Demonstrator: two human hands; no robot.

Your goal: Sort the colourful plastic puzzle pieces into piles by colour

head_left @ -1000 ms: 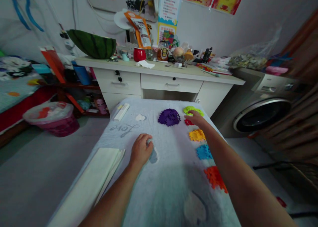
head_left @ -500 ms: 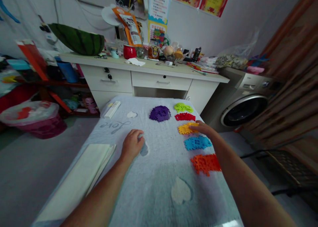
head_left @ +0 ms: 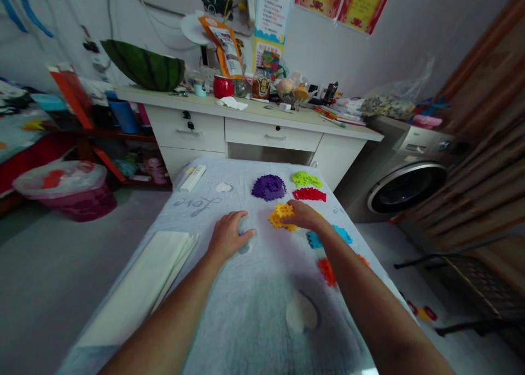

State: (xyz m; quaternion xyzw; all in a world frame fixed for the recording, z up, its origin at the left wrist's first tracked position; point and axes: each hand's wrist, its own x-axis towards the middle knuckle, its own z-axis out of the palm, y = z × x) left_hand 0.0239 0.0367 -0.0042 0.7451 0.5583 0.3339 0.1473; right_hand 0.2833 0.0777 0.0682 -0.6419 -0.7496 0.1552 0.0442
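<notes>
My right hand [head_left: 305, 215] grips some yellow interlocking plastic pieces [head_left: 282, 215] over the middle of the cloth-covered table [head_left: 254, 287]. A little yellow shows behind that hand. My left hand [head_left: 230, 234] is open, thumb and fingers apart, low over the cloth with nothing in it. Beyond the hands lies a purple pile of pieces [head_left: 268, 187]. Along the right side are light green pieces [head_left: 306, 179], red pieces [head_left: 309, 194], blue pieces [head_left: 342, 234] and orange pieces [head_left: 327, 271]. My right forearm partly covers the blue and orange ones.
A folded white cloth [head_left: 139, 287] lies along the table's left edge, a white box [head_left: 193, 178] at the far left corner. Behind stands a white desk [head_left: 262, 112] with a watermelon piece [head_left: 143, 66] and jars. A washing machine [head_left: 404, 167] is at right, a pink bin [head_left: 77, 200] at left.
My right hand has moved left from the right-hand row, carrying yellow pieces toward the table's middle. My left hand has opened wider. The view has shifted slightly.
</notes>
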